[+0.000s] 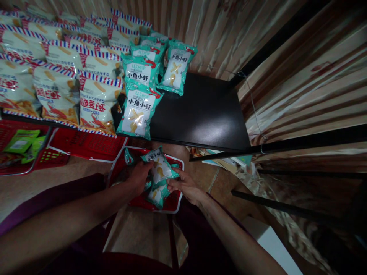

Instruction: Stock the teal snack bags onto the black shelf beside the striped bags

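A teal-and-white snack bag (161, 171) is held over a red shopping basket (169, 208). My left hand (140, 176) is closed on its left side, the thumb lying over the front. From the right, my right hand (185, 185) pinches the bag's lower right edge, fingers closed. Just below, a second teal snack bag (157, 195) lies tilted against the held one; whether my right fingers grip it too, I cannot tell. More teal packaging (129, 156) shows inside the basket at the left, partly hidden by my left hand.
On the black shelf (197, 114) stand several teal snack bags (139, 110) and, left of them, rows of white-and-orange snack bags (96, 106). Red baskets (86, 143) sit below the left side, one holding green packets (23, 141). A black metal frame (309, 142) and striped curtain (286, 91) border the right.
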`<move>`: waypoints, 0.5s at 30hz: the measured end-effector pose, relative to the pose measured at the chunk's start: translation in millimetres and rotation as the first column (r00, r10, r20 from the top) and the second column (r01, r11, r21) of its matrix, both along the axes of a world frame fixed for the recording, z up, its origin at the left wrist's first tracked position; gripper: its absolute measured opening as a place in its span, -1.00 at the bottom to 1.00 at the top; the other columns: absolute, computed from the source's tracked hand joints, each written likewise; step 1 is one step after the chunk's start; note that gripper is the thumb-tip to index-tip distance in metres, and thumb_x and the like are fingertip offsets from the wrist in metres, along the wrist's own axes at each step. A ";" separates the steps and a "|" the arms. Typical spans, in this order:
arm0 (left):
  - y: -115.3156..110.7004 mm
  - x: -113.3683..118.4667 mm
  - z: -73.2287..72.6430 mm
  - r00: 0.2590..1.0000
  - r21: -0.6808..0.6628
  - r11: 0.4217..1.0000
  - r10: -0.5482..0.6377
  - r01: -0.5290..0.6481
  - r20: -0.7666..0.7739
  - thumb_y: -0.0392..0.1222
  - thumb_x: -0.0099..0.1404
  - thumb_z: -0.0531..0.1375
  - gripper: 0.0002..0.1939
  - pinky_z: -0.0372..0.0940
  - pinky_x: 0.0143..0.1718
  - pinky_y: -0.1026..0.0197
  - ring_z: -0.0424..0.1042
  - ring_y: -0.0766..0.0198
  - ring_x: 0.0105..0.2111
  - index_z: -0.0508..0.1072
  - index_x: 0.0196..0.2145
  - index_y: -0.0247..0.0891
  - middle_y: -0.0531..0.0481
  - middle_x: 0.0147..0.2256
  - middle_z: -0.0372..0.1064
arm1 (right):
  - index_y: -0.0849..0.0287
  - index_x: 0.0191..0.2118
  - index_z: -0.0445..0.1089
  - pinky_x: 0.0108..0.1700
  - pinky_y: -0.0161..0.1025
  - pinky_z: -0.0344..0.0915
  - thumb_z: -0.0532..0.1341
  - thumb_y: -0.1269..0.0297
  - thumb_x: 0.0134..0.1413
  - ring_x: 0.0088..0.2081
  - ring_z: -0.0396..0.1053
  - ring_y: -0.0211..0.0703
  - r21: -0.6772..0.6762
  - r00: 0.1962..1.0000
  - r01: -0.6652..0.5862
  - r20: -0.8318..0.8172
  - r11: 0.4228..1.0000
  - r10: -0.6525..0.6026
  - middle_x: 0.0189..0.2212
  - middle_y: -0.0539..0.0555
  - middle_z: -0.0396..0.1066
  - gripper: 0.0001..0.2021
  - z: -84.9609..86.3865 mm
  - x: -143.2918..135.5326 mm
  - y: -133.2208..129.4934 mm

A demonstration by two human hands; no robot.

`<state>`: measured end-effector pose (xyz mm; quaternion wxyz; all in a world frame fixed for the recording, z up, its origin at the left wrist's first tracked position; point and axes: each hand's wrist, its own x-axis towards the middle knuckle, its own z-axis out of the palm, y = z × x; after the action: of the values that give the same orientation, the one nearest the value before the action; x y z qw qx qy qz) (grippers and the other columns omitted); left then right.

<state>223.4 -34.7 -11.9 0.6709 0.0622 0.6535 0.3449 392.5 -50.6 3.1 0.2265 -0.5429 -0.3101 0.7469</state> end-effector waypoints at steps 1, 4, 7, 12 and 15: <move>0.3 -0.2 0.8 1.000 -0.013 1.000 -0.008 0.008 -0.005 -0.14 0.05 0.26 -0.79 0.22 -0.52 0.25 0.36 0.31 -0.53 0.33 -0.40 -0.26 0.05 -0.48 0.39 | 0.21 -0.23 0.37 -0.46 -0.33 0.26 0.37 0.21 -0.24 -0.58 0.32 -0.32 0.007 1.000 -0.006 0.008 1.000 0.006 -0.64 -0.10 0.40 -0.62 0.0 -0.2 -0.2; 1.3 -0.9 4.9 1.000 -0.041 0.999 -0.030 0.029 -0.006 -0.18 0.10 0.22 -0.85 0.23 -0.49 0.25 0.37 0.29 -0.50 0.34 -0.39 -0.26 0.03 -0.45 0.40 | 0.21 -0.25 0.37 -0.47 -0.32 0.25 0.35 0.22 -0.22 -0.60 0.30 -0.32 0.029 0.999 -0.019 0.026 0.999 0.018 -0.66 -0.11 0.39 -0.66 0.0 -0.4 -0.3; 1.9 -1.4 8.9 0.999 -0.043 0.998 -0.039 0.039 -0.002 -0.20 0.13 0.20 -0.88 0.25 -0.47 0.24 0.38 0.29 -0.48 0.34 -0.38 -0.26 0.02 -0.43 0.41 | 0.21 -0.24 0.36 -0.47 -0.31 0.25 0.34 0.24 -0.20 -0.61 0.30 -0.32 0.041 0.999 -0.034 0.027 0.999 0.033 -0.66 -0.11 0.39 -0.67 0.7 -0.2 0.0; 1.4 -1.9 12.0 0.998 -0.034 0.998 -0.056 0.056 -0.008 -0.18 0.12 0.22 -0.85 0.26 -0.44 0.21 0.39 0.26 -0.44 0.35 -0.36 -0.26 0.00 -0.38 0.42 | 0.22 -0.26 0.35 -0.46 -0.32 0.26 0.33 0.24 -0.20 -0.60 0.29 -0.32 0.041 0.999 -0.037 0.025 0.998 0.036 -0.65 -0.11 0.39 -0.68 1.7 1.2 -0.4; 0.9 -1.9 12.0 0.998 -0.024 0.998 -0.067 0.066 -0.004 -0.19 0.16 0.18 -0.88 0.26 -0.43 0.22 0.39 0.27 -0.42 0.35 -0.34 -0.26 -0.01 -0.36 0.42 | 0.22 -0.21 0.34 -0.46 -0.33 0.25 0.31 0.25 -0.20 -0.59 0.30 -0.32 0.032 0.999 -0.030 0.035 0.999 0.028 -0.64 -0.10 0.40 -0.65 0.9 2.3 -1.7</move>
<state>221.5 -33.8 0.1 0.6813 0.0767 0.6566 0.3145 394.8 -52.3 4.0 0.2191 -0.5475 -0.3341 0.7353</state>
